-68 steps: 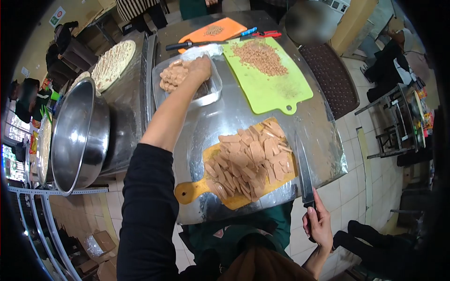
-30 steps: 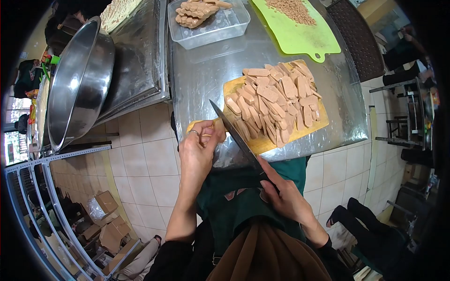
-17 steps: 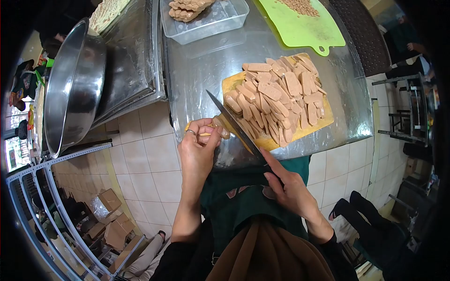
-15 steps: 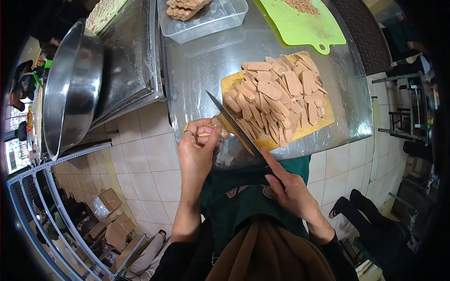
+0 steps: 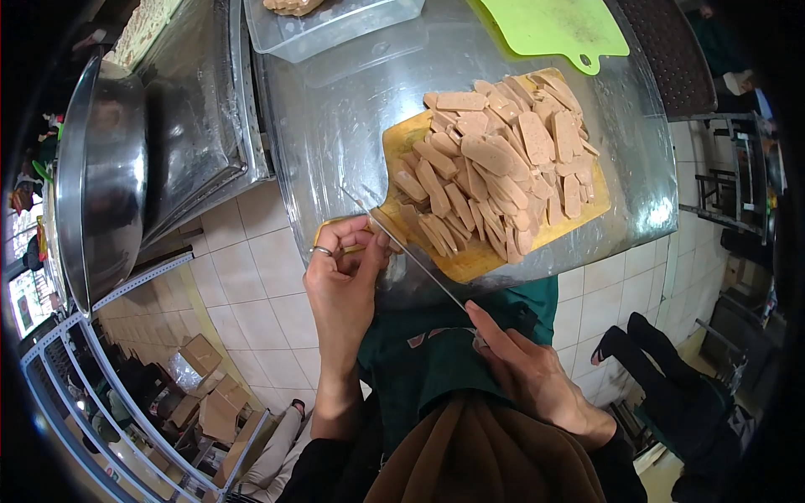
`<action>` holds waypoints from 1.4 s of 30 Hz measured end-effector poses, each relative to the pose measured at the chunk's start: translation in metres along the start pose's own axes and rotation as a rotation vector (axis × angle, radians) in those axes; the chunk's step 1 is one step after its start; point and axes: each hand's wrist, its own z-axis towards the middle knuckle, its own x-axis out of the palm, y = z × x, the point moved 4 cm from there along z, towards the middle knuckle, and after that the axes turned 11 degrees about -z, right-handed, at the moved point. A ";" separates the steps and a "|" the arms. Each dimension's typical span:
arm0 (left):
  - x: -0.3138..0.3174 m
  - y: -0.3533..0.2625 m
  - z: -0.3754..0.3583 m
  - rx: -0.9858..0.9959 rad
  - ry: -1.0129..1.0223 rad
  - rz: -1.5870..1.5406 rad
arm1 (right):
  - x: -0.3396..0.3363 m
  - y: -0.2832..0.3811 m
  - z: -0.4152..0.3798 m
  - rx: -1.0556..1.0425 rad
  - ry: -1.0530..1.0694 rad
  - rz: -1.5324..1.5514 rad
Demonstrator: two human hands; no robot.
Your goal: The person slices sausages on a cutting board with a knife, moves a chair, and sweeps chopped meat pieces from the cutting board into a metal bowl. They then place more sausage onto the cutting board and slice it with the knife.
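A yellow cutting board [image 5: 467, 267] lies on the steel table, heaped with many light-brown slices [image 5: 495, 159]. At the board's handle end, my left hand [image 5: 348, 260] is closed, thumb against fingers, on a small brown piece, mostly hidden by the fingers. A ring is on one finger. My right hand [image 5: 528, 365] grips a long knife [image 5: 423, 264], its handle hidden in the palm and the index finger along the blade's back. The blade crosses the near left edge of the board, beside my left fingertips, its tip pointing up and left.
A clear plastic tub [image 5: 335, 35] with brown pieces stands at the back left of the steel table [image 5: 327, 126]. A green mat [image 5: 553, 29] lies at the back. Left are a large steel bowl [image 5: 105, 176] and a blue-grey rack [image 5: 101, 390]. A person's legs [image 5: 654, 360] show at right.
The knife blade has tilted to a thinner, edge-on look, and its tip has moved left and down. My view has shifted slightly. Both hands keep their hold.
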 end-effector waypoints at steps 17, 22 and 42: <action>0.000 0.002 0.004 -0.079 -0.031 -0.011 | -0.002 0.009 0.023 0.069 0.174 -0.013; -0.001 0.004 0.003 -0.107 -0.052 0.016 | 0.005 0.003 0.042 0.080 0.229 0.006; -0.001 0.008 0.003 -0.091 -0.031 -0.044 | 0.006 -0.011 0.038 0.008 -0.093 -0.002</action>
